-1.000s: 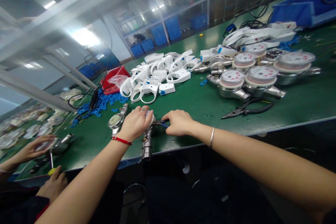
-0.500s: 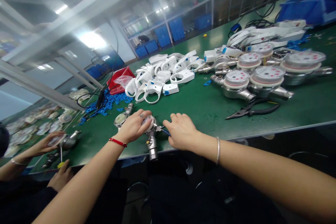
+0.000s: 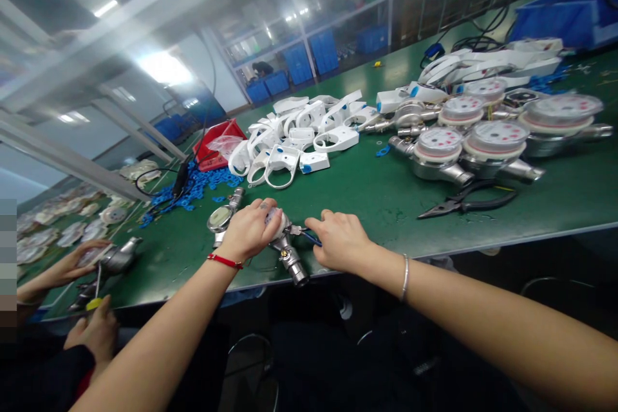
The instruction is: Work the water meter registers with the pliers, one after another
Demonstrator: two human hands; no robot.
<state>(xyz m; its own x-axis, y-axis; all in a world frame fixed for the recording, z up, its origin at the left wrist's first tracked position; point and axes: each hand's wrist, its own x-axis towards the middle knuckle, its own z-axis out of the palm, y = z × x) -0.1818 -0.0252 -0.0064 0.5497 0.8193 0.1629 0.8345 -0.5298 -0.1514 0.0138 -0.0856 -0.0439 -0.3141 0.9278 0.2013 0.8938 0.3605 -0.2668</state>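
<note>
My left hand (image 3: 251, 230) is closed over the top of a metal water meter (image 3: 292, 260) at the table's front edge. The meter's threaded pipe end points down and to the right, and much of its dial is under my fingers. My right hand (image 3: 339, 239), just to the right, is closed around the blue handles of pliers (image 3: 311, 236). Their metal tip meets the meter's right side; the exact grip there is too small to make out. A second meter with a pale face (image 3: 219, 219) lies behind my left hand.
White plastic ring housings (image 3: 282, 166) are heaped behind my hands, near a red bin (image 3: 212, 145) and small blue parts (image 3: 203, 183). Finished-looking meters (image 3: 437, 145) and black pliers (image 3: 466, 199) lie right. At left, a co-worker's hands (image 3: 94, 331) hold a screwdriver and a meter.
The meter under my left hand has turned, its lower pipe end swinging to the right. My right hand and the pliers have shifted slightly right. The co-worker's hands have moved a little left and down.
</note>
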